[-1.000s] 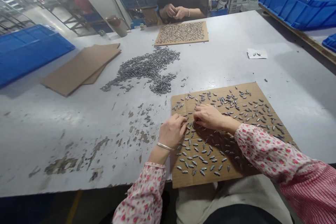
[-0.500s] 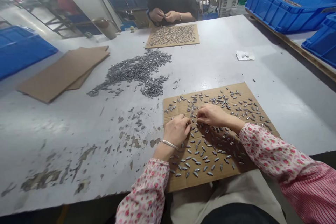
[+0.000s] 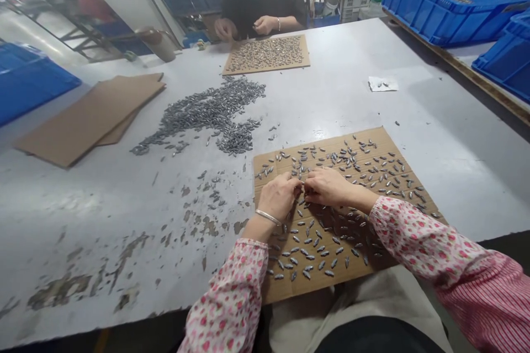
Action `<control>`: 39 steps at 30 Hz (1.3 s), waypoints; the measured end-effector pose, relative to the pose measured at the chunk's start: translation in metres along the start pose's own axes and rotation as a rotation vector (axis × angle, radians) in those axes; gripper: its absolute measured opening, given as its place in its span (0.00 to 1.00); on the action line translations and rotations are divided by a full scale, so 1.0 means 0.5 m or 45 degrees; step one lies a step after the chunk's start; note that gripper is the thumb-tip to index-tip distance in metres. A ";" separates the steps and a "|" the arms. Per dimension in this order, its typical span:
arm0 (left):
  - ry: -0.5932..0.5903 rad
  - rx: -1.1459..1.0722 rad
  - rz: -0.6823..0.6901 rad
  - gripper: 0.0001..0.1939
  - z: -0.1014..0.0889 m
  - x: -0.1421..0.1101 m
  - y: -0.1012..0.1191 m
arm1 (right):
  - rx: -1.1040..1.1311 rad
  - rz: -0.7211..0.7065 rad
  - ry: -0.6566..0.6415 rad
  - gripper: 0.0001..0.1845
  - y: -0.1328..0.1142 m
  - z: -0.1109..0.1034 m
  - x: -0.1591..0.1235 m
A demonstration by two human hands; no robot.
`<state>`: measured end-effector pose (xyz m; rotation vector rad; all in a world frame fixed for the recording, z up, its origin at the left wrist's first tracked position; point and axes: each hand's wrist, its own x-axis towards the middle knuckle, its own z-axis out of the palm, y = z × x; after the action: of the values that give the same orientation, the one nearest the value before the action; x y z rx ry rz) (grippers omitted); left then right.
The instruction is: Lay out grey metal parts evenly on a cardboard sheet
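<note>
A sheet of brown cardboard (image 3: 290, 285) lies at the table's near edge, with several small spindle-shaped grey metal pieces (image 3: 306, 274) spread over it. Above its left half, my left hand (image 3: 279, 197) is closed in a pinch, a bangle on its wrist. My right hand (image 3: 327, 186) is pinched too, its fingertips meeting those of the left. A small grey metal piece (image 3: 302, 182) shows in part between the fingertips; the fingers cover the rest. Further off to the left lies a large heap of the same grey pieces (image 3: 199, 110).
Across the table a co-worker (image 3: 263, 5) sits behind another cardboard sheet (image 3: 304, 63) covered in pieces. Bare cardboard sheets (image 3: 91, 116) lie at left beside a blue bin (image 3: 33, 80). Blue crates (image 3: 439, 16) stand at right. A white paper scrap (image 3: 375, 85) holds a few pieces.
My right hand has moved left until its fingertips meet my left hand's. The co-worker's hands have moved apart. The whole view has shifted slightly.
</note>
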<state>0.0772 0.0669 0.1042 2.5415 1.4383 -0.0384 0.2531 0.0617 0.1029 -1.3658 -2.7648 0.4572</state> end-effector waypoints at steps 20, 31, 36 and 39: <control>0.022 0.003 0.014 0.11 -0.016 -0.022 0.010 | 0.243 0.189 0.125 0.08 0.039 -0.026 -0.029; 0.006 -0.035 0.010 0.15 0.001 -0.001 0.033 | 0.054 -0.082 0.104 0.06 0.035 0.018 -0.041; 0.011 -0.045 0.005 0.15 -0.007 0.004 0.035 | -0.001 -0.182 0.086 0.07 0.037 0.008 -0.039; -0.011 0.021 0.005 0.14 -0.005 0.010 0.044 | -0.044 -0.182 0.095 0.09 0.033 0.007 -0.041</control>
<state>0.0983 0.0607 0.1099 2.5540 1.4356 -0.0610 0.2780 0.0545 0.0971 -1.1551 -2.7963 0.3464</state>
